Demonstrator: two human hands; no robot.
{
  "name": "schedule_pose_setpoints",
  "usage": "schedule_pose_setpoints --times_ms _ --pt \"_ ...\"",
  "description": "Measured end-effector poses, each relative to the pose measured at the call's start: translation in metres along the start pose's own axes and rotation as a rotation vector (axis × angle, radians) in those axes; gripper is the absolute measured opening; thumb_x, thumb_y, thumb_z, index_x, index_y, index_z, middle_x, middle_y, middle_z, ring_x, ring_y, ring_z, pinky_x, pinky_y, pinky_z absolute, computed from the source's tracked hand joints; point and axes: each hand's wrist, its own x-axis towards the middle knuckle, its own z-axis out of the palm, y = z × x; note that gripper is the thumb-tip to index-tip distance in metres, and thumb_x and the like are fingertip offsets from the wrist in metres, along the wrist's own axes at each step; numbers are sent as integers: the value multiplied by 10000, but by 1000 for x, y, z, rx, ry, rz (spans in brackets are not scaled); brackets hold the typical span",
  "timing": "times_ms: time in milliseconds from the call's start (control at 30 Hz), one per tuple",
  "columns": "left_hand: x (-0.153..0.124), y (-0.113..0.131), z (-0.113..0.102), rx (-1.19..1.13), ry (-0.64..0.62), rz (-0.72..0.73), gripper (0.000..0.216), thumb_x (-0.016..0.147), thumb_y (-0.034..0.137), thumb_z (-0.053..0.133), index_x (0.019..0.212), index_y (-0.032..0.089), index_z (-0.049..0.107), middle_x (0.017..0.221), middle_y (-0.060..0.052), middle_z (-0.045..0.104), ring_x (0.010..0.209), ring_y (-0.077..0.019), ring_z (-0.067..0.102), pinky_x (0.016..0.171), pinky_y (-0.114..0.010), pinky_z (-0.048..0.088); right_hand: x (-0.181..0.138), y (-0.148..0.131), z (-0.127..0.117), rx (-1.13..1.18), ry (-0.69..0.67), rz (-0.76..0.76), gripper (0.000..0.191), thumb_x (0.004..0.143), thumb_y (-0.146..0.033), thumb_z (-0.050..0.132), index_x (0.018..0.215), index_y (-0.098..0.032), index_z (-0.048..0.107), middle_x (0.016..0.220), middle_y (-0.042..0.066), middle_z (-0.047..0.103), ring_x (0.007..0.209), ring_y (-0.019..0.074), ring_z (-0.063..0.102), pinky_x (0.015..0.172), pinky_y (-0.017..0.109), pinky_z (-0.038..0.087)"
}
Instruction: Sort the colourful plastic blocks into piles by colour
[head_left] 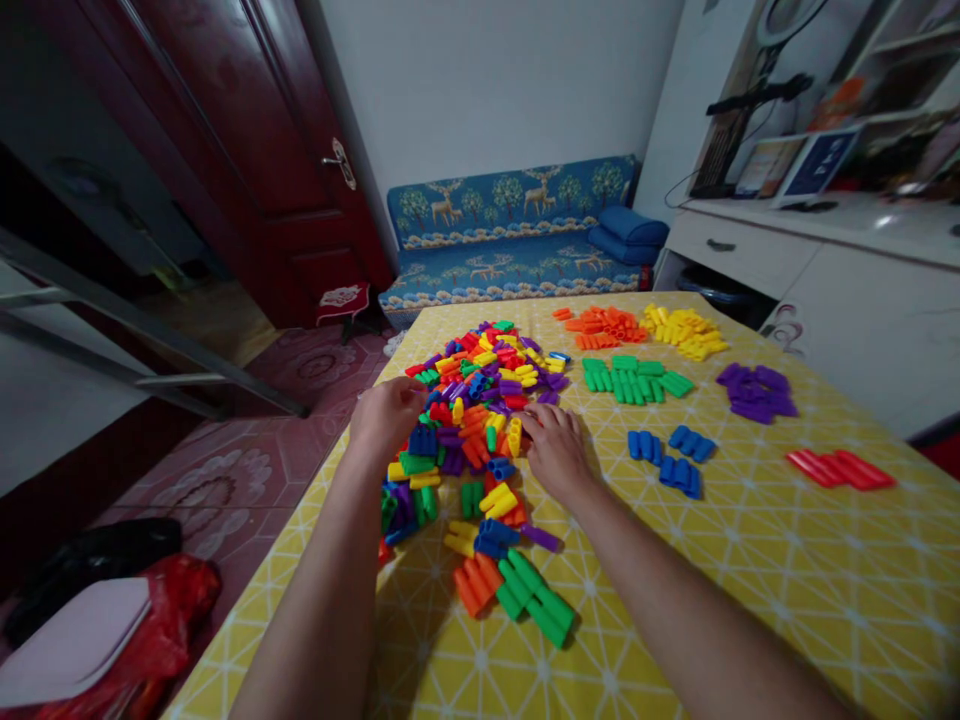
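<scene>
A mixed heap of bullet-shaped plastic building blocks [480, 385] in several colours lies on the table. At the heap's left edge is my left hand [386, 412], its fingers curled together; whatever they hold, if anything, is hidden. My right hand [556, 447] rests against the heap's right side with its fingers apart. Its fingertips are beside a yellow block [514, 437], and I see nothing gripped in them. Nearer to me lie joined green blocks [536, 597], orange blocks [478, 584] and a loose purple block [541, 538].
Single-colour groups lie on the right: orange [606, 326], yellow [684, 331], green [636, 379], purple [757, 392], blue [671, 460] and red [840, 468]. The table [750, 600] has a yellow patterned cloth. Behind it stands a blue sofa [510, 265]; a white cabinet [862, 290] is at right.
</scene>
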Motion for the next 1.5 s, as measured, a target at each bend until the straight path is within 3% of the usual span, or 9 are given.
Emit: schedule_pose_setpoints --times_ms 200,333,600,800,867,967,1067,1233,1500 --pt "-8 -11 6 226 -257 55 335 755 469 677 1002 258 757 907 -74 758 806 -236 683 589 -253 396 -1 2 4 18 -6 12 480 823 -84 497 1259 -243 620 1302 72 596 1165 242 485 1037 409 307" --pt "-15 -17 3 308 -312 131 429 616 342 802 1036 276 741 1009 -75 743 933 -275 676 663 -266 434 0 3 3 35 19 15 466 809 -83 521 1231 -241 636 1260 71 608 1143 241 494 1017 390 334" --pt "-14 5 26 109 -176 191 166 707 292 720 845 199 718 751 -43 701 690 -200 627 581 -258 383 -1 0 -1 54 31 26 430 796 -136 577 1211 -224 649 1200 77 630 1115 254 516 987 380 366" --pt "-2 36 44 -205 -373 428 210 784 335 675 919 192 750 767 -15 730 677 -165 639 603 -237 441 1 0 1 112 64 54 406 794 -171 593 1200 -189 612 1171 85 659 1108 248 556 995 377 380" --pt "6 46 48 -232 -345 462 235 845 339 622 963 183 753 842 -37 754 746 -179 670 676 -250 484 2 0 2 133 74 92 399 805 -191 596 1203 -179 605 1146 92 673 1076 251 584 963 376 406" --pt "21 58 57 -110 -209 483 263 876 196 559 1074 183 732 1057 -77 750 961 -214 682 849 -290 504 3 1 3 139 103 144 398 808 -212 594 1202 -160 608 1132 110 679 1053 261 605 944 379 428" --pt "33 68 68 100 -256 583 430 819 79 565 1207 233 674 1220 -80 696 1145 -234 623 962 -314 479 3 1 3 143 119 158 381 801 -211 579 1175 -152 623 1133 117 669 1055 263 607 940 380 443" --pt "38 79 83 378 -357 656 470 861 194 574 1326 267 575 1164 -117 697 1087 -285 644 855 -349 518 1 2 3 148 100 140 470 778 -186 568 1245 -135 602 1191 121 632 1094 279 588 966 410 437" --pt "34 68 77 308 -334 602 436 828 137 527 1231 262 638 1121 -95 713 1054 -275 663 795 -334 527 -1 1 2 72 11 38 614 740 -147 568 1350 -218 561 1313 106 563 1185 280 509 1025 433 362"
